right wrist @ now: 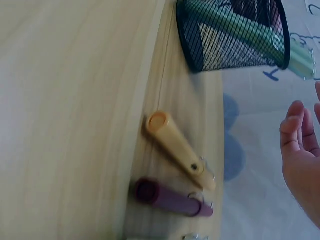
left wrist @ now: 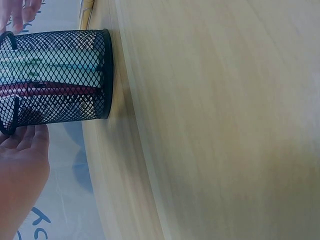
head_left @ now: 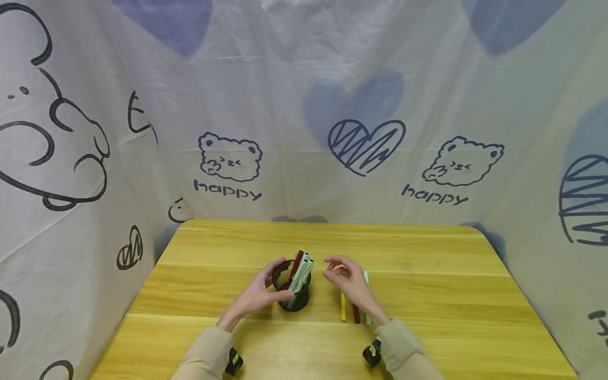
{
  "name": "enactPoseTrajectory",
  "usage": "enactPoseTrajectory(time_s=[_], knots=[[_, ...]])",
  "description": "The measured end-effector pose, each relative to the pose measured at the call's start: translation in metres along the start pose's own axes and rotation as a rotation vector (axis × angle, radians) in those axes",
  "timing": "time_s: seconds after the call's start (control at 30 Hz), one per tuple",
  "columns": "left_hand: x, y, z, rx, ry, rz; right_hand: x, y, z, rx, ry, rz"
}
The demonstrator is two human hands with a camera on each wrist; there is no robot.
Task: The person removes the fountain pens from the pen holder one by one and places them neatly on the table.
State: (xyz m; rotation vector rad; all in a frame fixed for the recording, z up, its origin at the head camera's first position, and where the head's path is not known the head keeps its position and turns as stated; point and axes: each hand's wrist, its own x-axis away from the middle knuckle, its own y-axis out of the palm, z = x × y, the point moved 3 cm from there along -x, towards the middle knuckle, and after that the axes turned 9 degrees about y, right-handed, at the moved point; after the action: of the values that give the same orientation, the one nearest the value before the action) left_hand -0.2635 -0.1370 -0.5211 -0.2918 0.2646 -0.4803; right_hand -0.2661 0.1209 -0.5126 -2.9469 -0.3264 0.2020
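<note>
My left hand [head_left: 260,290] holds a black mesh pen holder [head_left: 295,305] upright on the table, fingers round its far left side and thumb across the near side. Inside lean a dark red pen [head_left: 296,264] and several pale green pens [head_left: 302,275]. The left wrist view shows the mesh holder [left wrist: 55,112] with these pens through its wall. To the right of the holder hovers my right hand [head_left: 350,282], fingers loosely bent, holding nothing. Under and beside it lie a yellow pen [head_left: 343,311], a dark red pen [head_left: 356,315] and a pale green pen [head_left: 368,319], partly hidden.
A wooden table [head_left: 427,295] carries everything. White cloth [head_left: 294,184] printed with hearts and bears hangs behind the table and along both sides. The right wrist view shows clips on the loose yellow pen [right wrist: 177,150] and dark red pen [right wrist: 172,200].
</note>
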Motion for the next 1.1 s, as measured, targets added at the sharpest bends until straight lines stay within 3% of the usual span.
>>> enactPoseTrajectory(time_s=[0.33, 0.67, 0.93, 1.1], knots=[[0.000, 0.000, 0.000, 0.006, -0.003, -0.001, -0.011, 0.020, -0.006, 0.017, 0.018, -0.082], [0.000, -0.001, 0.002, 0.005, 0.019, -0.009, -0.015, 0.027, -0.007, 0.040, 0.035, -0.114], [0.000, 0.000, 0.001, 0.003, 0.027, -0.008, -0.017, 0.030, -0.008, 0.042, -0.022, -0.098], [0.000, 0.000, 0.001, 0.002, 0.029, -0.010, -0.018, 0.031, -0.010, 0.045, 0.001, -0.091]])
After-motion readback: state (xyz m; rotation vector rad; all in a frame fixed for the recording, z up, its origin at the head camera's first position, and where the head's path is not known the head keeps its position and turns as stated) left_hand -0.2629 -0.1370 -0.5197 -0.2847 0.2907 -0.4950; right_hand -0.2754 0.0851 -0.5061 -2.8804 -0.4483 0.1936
